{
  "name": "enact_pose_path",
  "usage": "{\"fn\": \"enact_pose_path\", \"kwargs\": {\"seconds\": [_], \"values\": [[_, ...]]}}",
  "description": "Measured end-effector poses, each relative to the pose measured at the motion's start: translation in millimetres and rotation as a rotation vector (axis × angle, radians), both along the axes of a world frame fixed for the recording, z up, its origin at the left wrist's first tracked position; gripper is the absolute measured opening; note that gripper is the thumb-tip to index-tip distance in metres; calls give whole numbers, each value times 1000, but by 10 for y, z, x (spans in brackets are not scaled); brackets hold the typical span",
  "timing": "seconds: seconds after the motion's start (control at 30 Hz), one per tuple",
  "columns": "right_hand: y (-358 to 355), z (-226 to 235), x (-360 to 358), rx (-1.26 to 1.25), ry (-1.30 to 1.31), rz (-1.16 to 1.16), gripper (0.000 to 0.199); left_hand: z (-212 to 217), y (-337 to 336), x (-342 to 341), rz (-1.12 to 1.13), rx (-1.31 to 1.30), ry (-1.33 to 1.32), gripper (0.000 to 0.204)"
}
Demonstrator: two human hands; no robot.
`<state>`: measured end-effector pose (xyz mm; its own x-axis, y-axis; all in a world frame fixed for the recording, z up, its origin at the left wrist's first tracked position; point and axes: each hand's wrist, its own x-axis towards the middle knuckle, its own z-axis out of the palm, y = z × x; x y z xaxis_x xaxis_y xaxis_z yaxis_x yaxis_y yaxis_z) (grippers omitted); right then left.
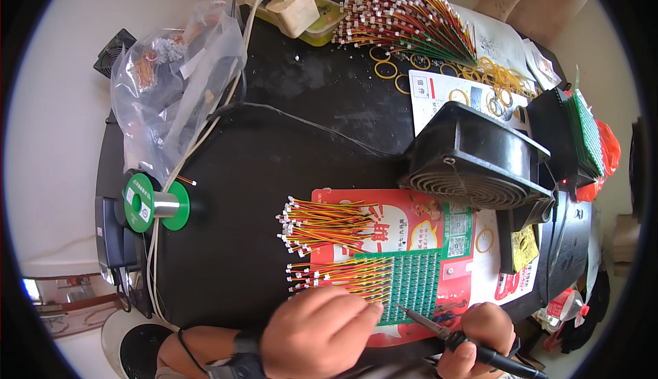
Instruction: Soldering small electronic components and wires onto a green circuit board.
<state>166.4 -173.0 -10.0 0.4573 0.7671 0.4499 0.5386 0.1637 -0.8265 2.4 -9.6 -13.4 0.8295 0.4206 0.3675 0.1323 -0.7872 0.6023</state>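
Green-flanged solder spool (157,204): nine o'clock, by the black tabletop's (233,166) left edge; dark surface between it and the wires. Left hand (319,334): six o'clock, fingers together, pinch cannot be told. Red-and-yellow white-plugged wires (327,228): six. Green rectangular circuit-board panel (415,279): five, gridded, wires across left portion. Right hand (488,327): five, fingers gripping black-handled soldering iron (428,323), tip at panel. Black square-framed fan (473,136): three.

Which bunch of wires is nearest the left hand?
The wires lined up along the green circuit board, just beside the left hand; the loose pile lies beyond them, the fanned bundle much farther.
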Motion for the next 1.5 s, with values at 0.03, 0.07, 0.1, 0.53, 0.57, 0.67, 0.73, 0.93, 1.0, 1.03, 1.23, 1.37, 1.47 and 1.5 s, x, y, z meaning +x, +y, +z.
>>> {"fn": "enact_pose_path", "kwargs": {"seconds": [0.03, 0.07, 0.1, 0.53, 0.57, 0.67, 0.73, 0.93, 1.0, 1.03, 1.23, 1.37, 1.47, 1.5], "values": [[-5, -5, 0, -3, 4, -1, 24, -14, 64, -35, 51, -4, -45, 25], [-6, -9, 0, -6, 7, -2, 24, -68, 158, -46, 147, 44, -147, 23], [10, -15, -18, 7, 21, 12, 24, 46, 275, -105, 227, 80, -86, 21], [27, -19, -9, 30, -4, -2, 24, -25, 639, -130, 355, 185, 90, 19], [32, -19, -16, 32, 1, -10, 24, -20, 635, -137, 362, 167, 51, 17], [27, -14, -22, 36, 3, -22, 24, 40, 586, -154, 396, 133, -6, 16], [22, -22, -10, 25, 3, -19, 24, 104, 536, -187, 398, 45, 7, 14], [34, -11, -13, 37, 14, -21, 25, 226, 379, -152, 327, -185, 4, 6], [32, -2, -12, 39, 12, -24, 25, 127, 359, -161, 229, -241, -69, 8], [31, -7, -9, 36, 15, -25, 25, 97, 353, -159, 136, -292, -137, 10], [37, -31, -5, 27, 15, -23, 24, 147, 169, -193, 218, -758, -56, 6], [28, -18, -18, 11, 13, -24, 24, 123, 154, -113, 175, -613, -104, 8], [36, -25, -11, 22, -2, -25, 24, 118, 160, -132, 157, -470, -113, 11], [37, -23, -11, 20, -3, -26, 24, 130, 162, -148, 156, -472, -114, 11]]}}
